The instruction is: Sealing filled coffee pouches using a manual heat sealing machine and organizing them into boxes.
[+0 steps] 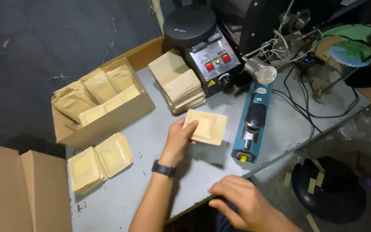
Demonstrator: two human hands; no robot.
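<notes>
While my left hand (177, 141) pinches flat tan paper pouch (206, 126) above grey tabletop (159, 124), right hand (241, 204) rests loosely curled, empty, at tabletop edge

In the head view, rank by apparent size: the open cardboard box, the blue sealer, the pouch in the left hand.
1. Cardboard box
2. Blue sealer
3. Pouch held by the left hand; it lies about as near as the sealer.

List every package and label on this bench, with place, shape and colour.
Pouch: flat tan square, held in left hand.
Pouch stack: tan, beside sealing machine.
Cardboard box: left, brown, holds tan pouches.
Pouch piles: front left, tan.
Warning label: yellow triangle on machine.
</notes>
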